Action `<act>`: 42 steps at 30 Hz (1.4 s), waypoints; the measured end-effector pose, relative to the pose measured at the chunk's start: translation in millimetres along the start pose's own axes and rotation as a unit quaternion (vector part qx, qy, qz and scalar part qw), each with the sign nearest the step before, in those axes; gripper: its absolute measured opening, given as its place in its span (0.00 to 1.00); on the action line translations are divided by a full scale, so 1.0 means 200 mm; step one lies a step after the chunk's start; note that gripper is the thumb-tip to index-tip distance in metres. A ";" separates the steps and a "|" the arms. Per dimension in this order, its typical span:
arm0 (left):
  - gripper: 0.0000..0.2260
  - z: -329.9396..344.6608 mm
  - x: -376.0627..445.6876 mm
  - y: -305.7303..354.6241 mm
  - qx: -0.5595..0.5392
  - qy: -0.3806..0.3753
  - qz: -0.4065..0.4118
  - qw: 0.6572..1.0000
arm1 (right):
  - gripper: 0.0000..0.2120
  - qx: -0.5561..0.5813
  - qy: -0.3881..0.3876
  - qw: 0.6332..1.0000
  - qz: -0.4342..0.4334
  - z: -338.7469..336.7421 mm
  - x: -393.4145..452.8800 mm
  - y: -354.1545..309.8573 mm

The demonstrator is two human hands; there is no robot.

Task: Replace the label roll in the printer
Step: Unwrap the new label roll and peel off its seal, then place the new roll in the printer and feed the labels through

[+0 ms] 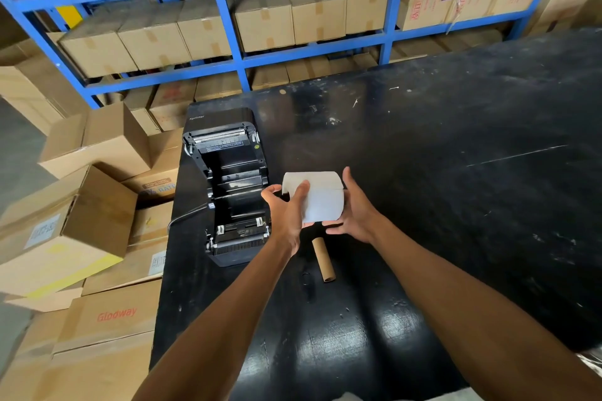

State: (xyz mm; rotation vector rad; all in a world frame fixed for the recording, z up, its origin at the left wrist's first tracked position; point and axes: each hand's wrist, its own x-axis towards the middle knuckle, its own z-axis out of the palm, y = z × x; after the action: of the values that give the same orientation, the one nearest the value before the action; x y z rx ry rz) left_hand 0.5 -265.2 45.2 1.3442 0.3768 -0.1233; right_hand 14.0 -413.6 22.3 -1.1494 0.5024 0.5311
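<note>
A black label printer [233, 192] stands at the left edge of the black table [456, 172], lid swung open toward the back, its roll bay showing no roll. Just right of the printer, above the table, I hold a full white label roll [322, 197] between both hands. My left hand [288, 208] grips its left end, thumb lying over the front. My right hand [353, 205] cups its right end. An empty brown cardboard core [323, 259] lies on the table below the roll, between my forearms.
Cardboard boxes [81, 205] are piled on the floor left of the table, close to the printer. Blue shelving [228, 10] stacked with boxes runs behind the table. A thin cable [185, 216] leaves the printer's left side.
</note>
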 end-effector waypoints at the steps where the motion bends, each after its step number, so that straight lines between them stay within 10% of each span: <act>1: 0.24 0.01 -0.01 0.00 0.001 0.000 0.002 1.000 | 0.40 0.011 0.005 1.000 -0.002 0.01 0.00 0.00; 13: 0.19 -0.07 -0.05 -0.05 0.115 -0.030 0.092 0.989 | 0.30 0.281 0.046 0.956 -0.069 -0.05 0.04 0.07; 18: 0.06 -0.30 -0.08 -0.45 0.378 -0.001 0.098 0.921 | 0.30 0.287 0.066 0.954 -0.054 -0.12 0.05 0.15; 26: 0.29 -0.32 -0.08 -0.72 0.543 -0.005 0.033 0.839 | 0.30 0.281 0.081 0.956 -0.036 -0.14 0.05 0.23; 35: 0.16 -0.43 -0.10 -0.71 0.530 -0.019 0.063 0.845 | 0.34 0.256 0.062 0.964 -0.031 -0.12 0.06 0.26; 42: 0.13 -0.52 -0.12 -0.65 0.711 -0.116 0.131 0.681 | 0.27 0.234 0.045 0.971 -0.032 -0.02 0.05 0.27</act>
State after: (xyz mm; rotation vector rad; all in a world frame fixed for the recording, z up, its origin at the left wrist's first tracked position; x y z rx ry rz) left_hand -81.8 -197.9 -85.7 2.8859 -0.2693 -0.3927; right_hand -13.8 -398.6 -23.5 -0.7353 0.6272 0.2817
